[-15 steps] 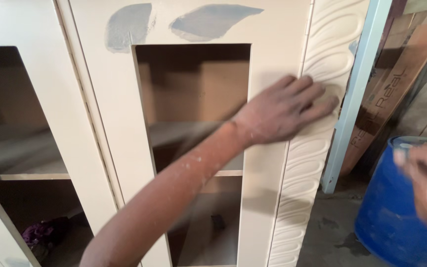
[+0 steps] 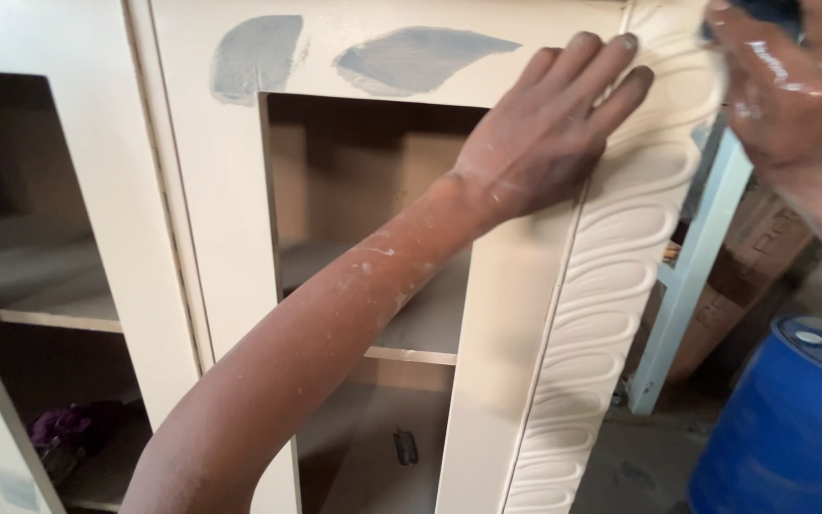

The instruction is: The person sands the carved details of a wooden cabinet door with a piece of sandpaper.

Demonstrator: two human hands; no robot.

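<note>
My left hand lies flat, fingers together and stretched out, on the cream cabinet door, at the upper right corner of its rectangular opening. Its fingertips reach the carved wavy side strip. Two grey filler patches mark the door's top rail. My right hand, smeared with pale filler, is raised at the top right edge, close to the carved strip's upper end. Something dark shows just above its fingers, and I cannot tell whether it is held.
Wooden shelves show through the door opening, and a second open compartment is at the left with a purple cloth low inside. A blue drum stands at the lower right, next to a pale blue frame post.
My left hand has slid upward along the door toward its top corner. My right hand has risen from beside the blue drum to the top of the carved strip.
</note>
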